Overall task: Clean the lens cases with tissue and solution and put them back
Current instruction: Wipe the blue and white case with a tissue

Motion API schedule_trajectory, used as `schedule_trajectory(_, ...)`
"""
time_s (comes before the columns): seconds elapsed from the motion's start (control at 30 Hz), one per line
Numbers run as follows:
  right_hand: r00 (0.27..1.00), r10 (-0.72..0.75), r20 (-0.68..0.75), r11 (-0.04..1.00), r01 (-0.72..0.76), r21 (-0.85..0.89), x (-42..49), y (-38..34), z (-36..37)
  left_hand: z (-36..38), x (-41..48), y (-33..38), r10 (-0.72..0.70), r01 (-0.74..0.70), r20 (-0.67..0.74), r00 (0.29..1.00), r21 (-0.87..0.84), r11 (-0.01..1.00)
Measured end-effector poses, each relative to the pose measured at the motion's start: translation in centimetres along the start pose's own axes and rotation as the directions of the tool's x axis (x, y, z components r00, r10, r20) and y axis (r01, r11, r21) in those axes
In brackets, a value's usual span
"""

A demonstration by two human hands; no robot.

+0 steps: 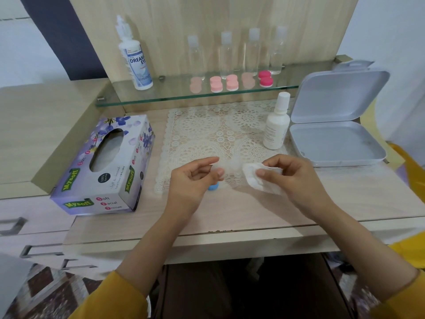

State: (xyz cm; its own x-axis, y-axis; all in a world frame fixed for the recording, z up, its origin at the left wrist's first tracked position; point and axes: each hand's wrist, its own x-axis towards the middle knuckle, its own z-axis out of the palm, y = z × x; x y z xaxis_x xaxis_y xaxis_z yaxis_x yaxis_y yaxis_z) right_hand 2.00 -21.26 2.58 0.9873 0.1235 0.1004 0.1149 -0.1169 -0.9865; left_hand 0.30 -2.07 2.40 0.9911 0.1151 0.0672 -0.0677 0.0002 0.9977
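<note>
My left hand (195, 180) pinches a clear lens case (226, 167) between thumb and forefinger, over the lace mat. A blue cap (213, 186) peeks out below that hand, lying on the mat. My right hand (292, 178) grips a crumpled white tissue (255, 178) just right of the case, a small gap between them. A small white solution bottle (276, 125) stands upright on the mat behind my right hand. Pink lens cases (216, 84) and a darker pink one (265, 78) sit on the glass shelf.
A tissue box (108, 166) lies at the left. An open grey plastic box (335, 143) sits at the right. On the glass shelf (184, 97) stand a large solution bottle (135, 56) and several clear bottles (226, 56). The lace mat (218, 132) covers the table's middle.
</note>
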Motion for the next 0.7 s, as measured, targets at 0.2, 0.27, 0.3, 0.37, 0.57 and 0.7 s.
schedule_trajectory(0.2, 0.997, -0.067, 0.027, 0.996, 0.065, 0.063, 0.2, -0.4, 1.0, 0.9, -0.5, 0.1, -0.037, 0.038, 0.035, 0.999, -0.038, 0.999)
schedule_trajectory(0.27, 0.994, -0.104, -0.026, 0.995, 0.104, -0.003, 0.3, -0.1, 1.4, 1.0, -0.6, 0.2, -0.051, 0.054, 0.053, 0.997, -0.066, 0.996)
schedule_trajectory(0.3, 0.99, -0.129, -0.06, 0.99, 0.125, -0.063, 0.3, 0.0, 1.6, 1.0, -0.6, 0.2, -0.053, 0.057, 0.061, 0.997, -0.07, 0.996)
schedule_trajectory(0.37, 0.978, -0.178, -0.109, 0.974, 0.159, -0.162, 0.3, 0.1, 2.0, 1.0, -0.6, 0.3, -0.051, 0.055, 0.067, 0.996, -0.057, 0.997)
schedule_trajectory(0.57, 0.874, -0.479, -0.082, 0.844, 0.433, -0.318, 0.1, 0.7, 2.6, 1.0, -0.7, 0.4, -0.04, 0.042, 0.054, 0.998, -0.031, 0.999)
schedule_trajectory(0.7, 0.912, -0.401, -0.085, 0.891, 0.367, -0.268, 0.1, 0.8, 2.3, 0.8, -0.8, 0.5, -0.04, 0.042, 0.069, 0.997, -0.022, 0.999)
